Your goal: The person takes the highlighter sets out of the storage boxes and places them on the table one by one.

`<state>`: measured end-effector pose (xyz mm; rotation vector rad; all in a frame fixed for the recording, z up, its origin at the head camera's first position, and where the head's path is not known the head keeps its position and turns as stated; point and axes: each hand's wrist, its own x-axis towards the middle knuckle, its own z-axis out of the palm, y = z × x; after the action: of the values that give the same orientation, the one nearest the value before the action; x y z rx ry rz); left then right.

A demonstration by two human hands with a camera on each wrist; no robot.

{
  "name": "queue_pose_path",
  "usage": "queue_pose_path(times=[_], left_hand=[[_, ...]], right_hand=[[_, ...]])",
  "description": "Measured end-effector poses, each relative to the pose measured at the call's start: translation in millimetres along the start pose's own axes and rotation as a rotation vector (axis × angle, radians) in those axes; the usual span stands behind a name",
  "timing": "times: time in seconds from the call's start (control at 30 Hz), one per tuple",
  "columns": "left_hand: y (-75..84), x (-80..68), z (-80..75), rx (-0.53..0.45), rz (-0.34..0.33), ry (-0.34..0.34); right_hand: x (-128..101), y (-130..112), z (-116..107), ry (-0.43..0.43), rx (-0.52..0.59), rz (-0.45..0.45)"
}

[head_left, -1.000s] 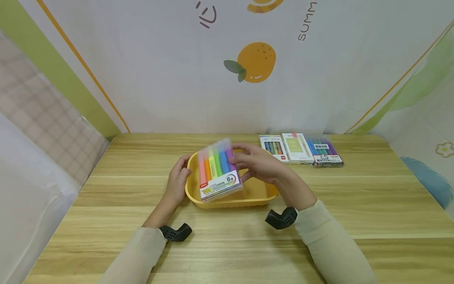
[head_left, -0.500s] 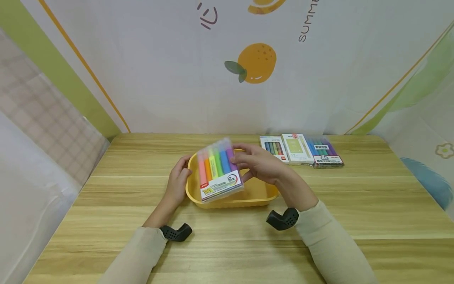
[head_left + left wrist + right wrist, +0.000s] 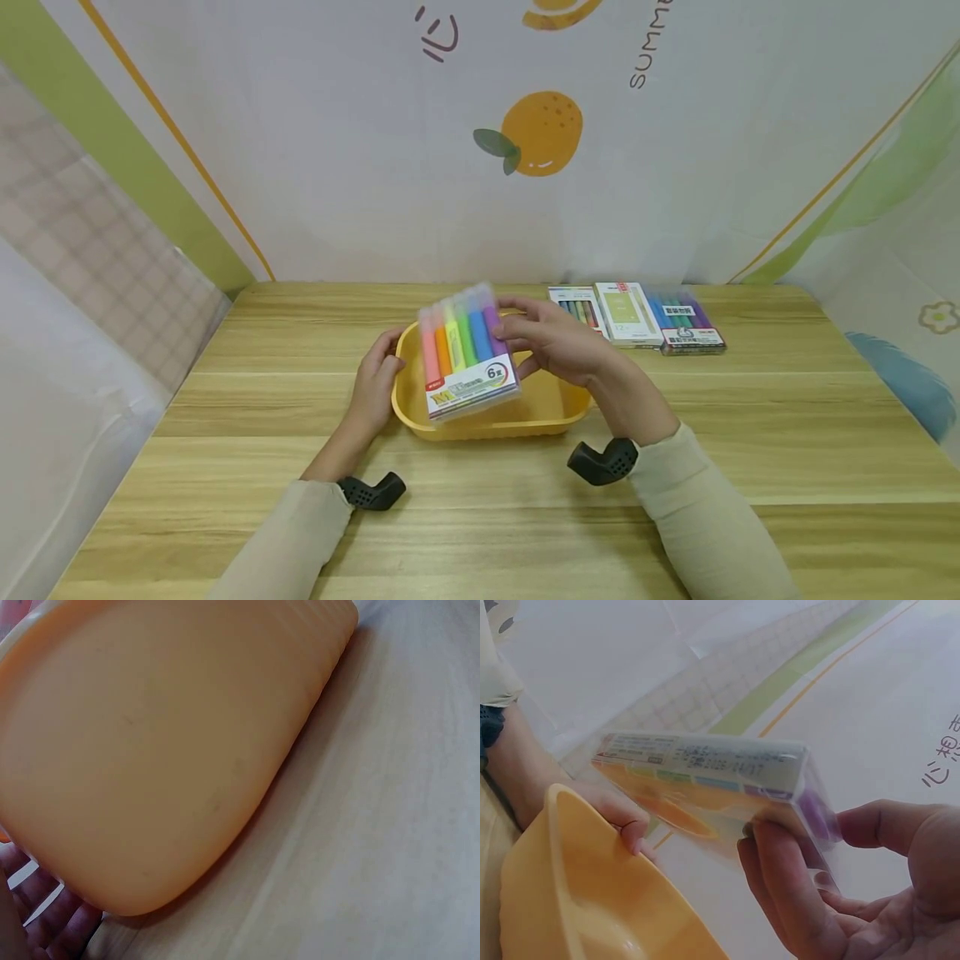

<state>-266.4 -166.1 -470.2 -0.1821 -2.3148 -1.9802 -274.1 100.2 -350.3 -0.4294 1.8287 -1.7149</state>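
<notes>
Above the yellow tray (image 3: 558,408), right hand (image 3: 558,346) pinches the highlighter pack (image 3: 468,354) at its 3 o'clock edge; left hand (image 3: 375,383) grips the tray's 9 o'clock rim

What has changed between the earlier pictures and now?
The right hand has lifted the marker pack slightly up and away from the person, above the yellow tray. The left hand still grips the tray's rim; the three packs behind stayed put.

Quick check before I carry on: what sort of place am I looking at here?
Probably a staged tabletop booth, not a real room: a wooden table enclosed by printed fabric walls with an orange motif, and packs of pens laid out beside a yellow tray.
</notes>
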Motion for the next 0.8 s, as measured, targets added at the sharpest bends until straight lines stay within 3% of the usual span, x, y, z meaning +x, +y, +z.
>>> queue_pose_path(times=[0.6, 0.8], left_hand=[[-2.2, 1.4, 0.7, 0.004, 0.017, 0.012], [-3.2, 1.5, -0.5, 0.002, 0.009, 0.014]], right_hand=[[-13.6, -11.2, -6.3, 0.009, 0.052, -0.052], [-23.7, -11.9, -13.1, 0.064, 0.056, -0.047]])
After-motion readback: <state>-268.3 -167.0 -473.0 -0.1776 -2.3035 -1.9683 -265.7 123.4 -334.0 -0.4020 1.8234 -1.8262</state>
